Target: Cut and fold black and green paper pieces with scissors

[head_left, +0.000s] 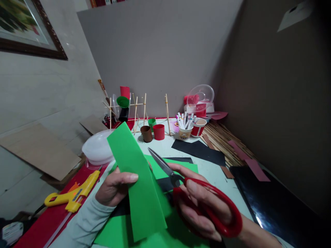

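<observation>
My left hand [115, 187] pinches a long strip of green paper [137, 179], thumb on its front face, holding it tilted up over the table. My right hand [201, 206] is wrapped through the red handles of a pair of scissors [207, 203]. The steel blades are together and point up-left, their tip close to the right edge of the strip. Beneath both hands lie more green sheets [181, 167] and a piece of black paper [165, 184].
A yellow glue gun [73, 194] lies on red paper at the left. A white lidded bowl [98, 148], small paper cups [158, 132], a cup of markers [185, 128], a stick frame [136, 113], black sheets [199, 150] and bamboo sticks [222, 137] lie beyond.
</observation>
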`<state>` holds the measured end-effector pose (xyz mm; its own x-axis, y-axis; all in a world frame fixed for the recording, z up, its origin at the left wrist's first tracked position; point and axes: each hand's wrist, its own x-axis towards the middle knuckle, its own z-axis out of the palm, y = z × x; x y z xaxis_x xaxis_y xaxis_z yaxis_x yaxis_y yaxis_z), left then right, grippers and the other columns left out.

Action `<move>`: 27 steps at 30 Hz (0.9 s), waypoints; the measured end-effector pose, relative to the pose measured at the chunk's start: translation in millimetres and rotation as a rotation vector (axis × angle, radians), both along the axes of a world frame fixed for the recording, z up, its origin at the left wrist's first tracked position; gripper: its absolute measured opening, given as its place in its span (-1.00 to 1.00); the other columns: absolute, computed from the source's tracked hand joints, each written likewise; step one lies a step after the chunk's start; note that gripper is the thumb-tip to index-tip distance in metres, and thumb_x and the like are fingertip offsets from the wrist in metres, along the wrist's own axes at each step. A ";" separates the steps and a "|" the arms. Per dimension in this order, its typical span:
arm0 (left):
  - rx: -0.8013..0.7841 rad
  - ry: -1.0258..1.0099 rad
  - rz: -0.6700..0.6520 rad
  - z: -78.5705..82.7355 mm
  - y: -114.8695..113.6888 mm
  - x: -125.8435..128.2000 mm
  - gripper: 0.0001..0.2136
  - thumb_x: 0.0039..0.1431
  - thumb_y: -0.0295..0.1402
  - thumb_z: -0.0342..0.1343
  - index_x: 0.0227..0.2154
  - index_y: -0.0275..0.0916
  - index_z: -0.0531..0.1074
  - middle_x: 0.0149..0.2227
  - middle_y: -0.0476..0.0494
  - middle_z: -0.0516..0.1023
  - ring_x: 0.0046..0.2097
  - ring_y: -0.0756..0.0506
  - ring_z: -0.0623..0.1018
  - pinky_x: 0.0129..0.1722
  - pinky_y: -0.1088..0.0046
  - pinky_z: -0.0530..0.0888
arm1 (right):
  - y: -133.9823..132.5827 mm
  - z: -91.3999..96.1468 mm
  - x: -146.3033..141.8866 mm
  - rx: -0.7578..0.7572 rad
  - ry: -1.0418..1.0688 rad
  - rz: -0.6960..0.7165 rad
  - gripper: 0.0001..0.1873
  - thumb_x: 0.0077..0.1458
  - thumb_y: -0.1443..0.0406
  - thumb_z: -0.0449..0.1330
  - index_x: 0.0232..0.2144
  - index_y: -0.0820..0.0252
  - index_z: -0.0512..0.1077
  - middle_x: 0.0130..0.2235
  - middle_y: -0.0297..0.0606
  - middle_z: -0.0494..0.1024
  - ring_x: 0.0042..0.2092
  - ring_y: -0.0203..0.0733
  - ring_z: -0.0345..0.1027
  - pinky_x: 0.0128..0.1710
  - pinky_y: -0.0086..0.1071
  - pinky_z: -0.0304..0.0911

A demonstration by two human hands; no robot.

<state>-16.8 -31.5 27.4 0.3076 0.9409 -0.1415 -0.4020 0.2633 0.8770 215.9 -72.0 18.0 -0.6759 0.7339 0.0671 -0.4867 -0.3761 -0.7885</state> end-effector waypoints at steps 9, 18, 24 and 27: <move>-0.134 0.089 -0.219 -8.6 -2.6 -10.3 -0.80 -0.33 -0.46 0.28 -0.49 -0.28 0.62 -0.62 -0.15 0.56 -0.66 -0.07 0.44 -0.65 0.45 0.38 | 22.9 5.4 11.5 0.238 -0.255 -0.440 -0.41 0.19 0.03 0.21 0.12 0.28 0.27 -0.69 -0.56 0.32 -0.74 -0.42 0.06 -0.73 -0.55 0.07; -0.216 0.228 -0.228 -24.5 -26.0 -4.6 -0.63 -0.38 -0.57 0.31 -0.38 -0.13 0.67 -0.56 -0.06 0.63 -0.56 -0.19 0.55 -0.50 0.33 0.50 | 26.4 14.6 15.7 0.312 -0.516 -0.609 -0.57 0.06 0.10 0.34 -0.13 0.16 0.31 -0.46 -0.47 0.43 -0.51 -0.33 0.38 -0.53 -0.46 0.32; -0.187 0.217 -0.148 4.8 -18.6 3.9 -0.63 -0.22 -0.32 0.39 -0.23 -0.14 0.66 -0.32 -0.19 0.70 -0.37 -0.28 0.66 -0.39 0.29 0.57 | 30.7 3.3 18.4 0.212 -0.440 -0.655 -0.54 0.01 0.14 0.38 -0.12 0.14 0.31 -0.40 -0.49 0.39 -0.54 -0.40 0.38 -0.55 -0.50 0.34; -0.085 0.050 -0.006 10.2 -6.9 6.7 -0.49 -0.07 -0.27 0.34 0.03 -0.07 0.54 -0.22 -0.21 0.69 -0.30 -0.26 0.67 -0.37 0.33 0.57 | 35.1 -2.8 17.7 0.140 -0.354 -0.717 -0.52 0.01 0.14 0.39 -0.11 0.17 0.31 -0.42 -0.50 0.40 -0.56 -0.41 0.36 -0.59 -0.54 0.31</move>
